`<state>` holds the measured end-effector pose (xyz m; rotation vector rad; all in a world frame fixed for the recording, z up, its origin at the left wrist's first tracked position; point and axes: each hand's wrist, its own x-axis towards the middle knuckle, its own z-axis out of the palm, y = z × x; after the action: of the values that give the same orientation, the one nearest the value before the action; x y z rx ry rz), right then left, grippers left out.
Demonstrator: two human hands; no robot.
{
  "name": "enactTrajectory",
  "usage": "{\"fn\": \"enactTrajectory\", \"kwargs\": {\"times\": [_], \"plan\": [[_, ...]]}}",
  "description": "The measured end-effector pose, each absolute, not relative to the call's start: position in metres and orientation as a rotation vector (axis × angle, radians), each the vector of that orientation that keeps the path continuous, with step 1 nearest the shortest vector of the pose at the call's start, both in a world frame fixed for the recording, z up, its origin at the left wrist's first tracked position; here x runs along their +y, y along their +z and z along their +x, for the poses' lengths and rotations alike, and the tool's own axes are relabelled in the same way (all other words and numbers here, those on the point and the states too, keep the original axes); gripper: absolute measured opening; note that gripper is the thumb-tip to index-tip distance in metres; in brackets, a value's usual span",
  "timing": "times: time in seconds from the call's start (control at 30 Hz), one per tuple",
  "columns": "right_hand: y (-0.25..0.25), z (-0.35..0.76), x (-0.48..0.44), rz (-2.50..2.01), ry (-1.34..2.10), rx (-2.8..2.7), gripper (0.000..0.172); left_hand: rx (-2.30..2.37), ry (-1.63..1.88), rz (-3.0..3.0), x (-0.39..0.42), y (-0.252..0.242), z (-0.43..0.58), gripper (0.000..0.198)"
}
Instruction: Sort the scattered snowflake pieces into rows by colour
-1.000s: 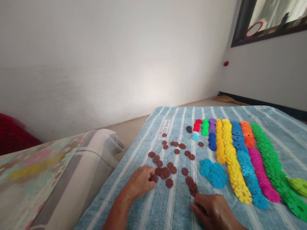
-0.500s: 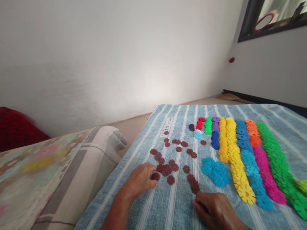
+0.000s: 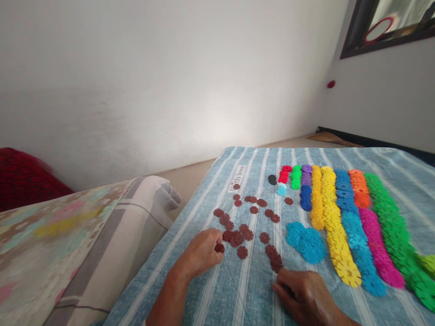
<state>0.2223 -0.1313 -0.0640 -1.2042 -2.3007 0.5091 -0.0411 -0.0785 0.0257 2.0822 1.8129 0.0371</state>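
Observation:
Flat, notched plastic discs lie on a blue striped cloth (image 3: 200,280). My left hand (image 3: 202,249) pinches a brown disc (image 3: 219,248) between thumb and fingers, just left of a loose cluster of brown discs (image 3: 237,238). My right hand (image 3: 302,292) is closed, its fingertips at the near end of a short overlapping row of brown discs (image 3: 273,257). Whatever its curled fingers may hold is hidden. Right of that row lies a heap of light blue discs (image 3: 307,242).
Overlapping rows of yellow discs (image 3: 335,231), magenta discs (image 3: 379,251) and green discs (image 3: 390,222) run down the right side. Further back are red discs (image 3: 284,174) and black discs (image 3: 272,179). A patterned bedding edge (image 3: 112,240) borders the left, with a white wall (image 3: 163,86) behind.
My left hand has closed more over the brown disc, which now shows less between the fingers. My right hand has barely moved. The view has shifted slightly.

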Motion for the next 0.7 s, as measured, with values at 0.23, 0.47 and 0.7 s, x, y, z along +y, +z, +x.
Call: {"fn": "enactTrajectory", "kwargs": {"times": [0.23,0.47,0.7], "plan": [[-0.0576,0.2230,-0.1308,-1.162,0.448,-2.286,0.032,1.776,0.102,2.064,-0.0774,0.0223,-0.0437,0.009],[-0.0605,0.2228,-0.1309,-1.171,0.457,-2.272,0.031,1.788,0.193,2.032,-0.0773,0.0233,-0.0437,0.007],[-0.0621,0.2211,-0.1314,-1.188,0.423,-2.257,0.030,1.816,0.455,2.108,-0.0693,0.0182,-0.0365,0.012]]}}
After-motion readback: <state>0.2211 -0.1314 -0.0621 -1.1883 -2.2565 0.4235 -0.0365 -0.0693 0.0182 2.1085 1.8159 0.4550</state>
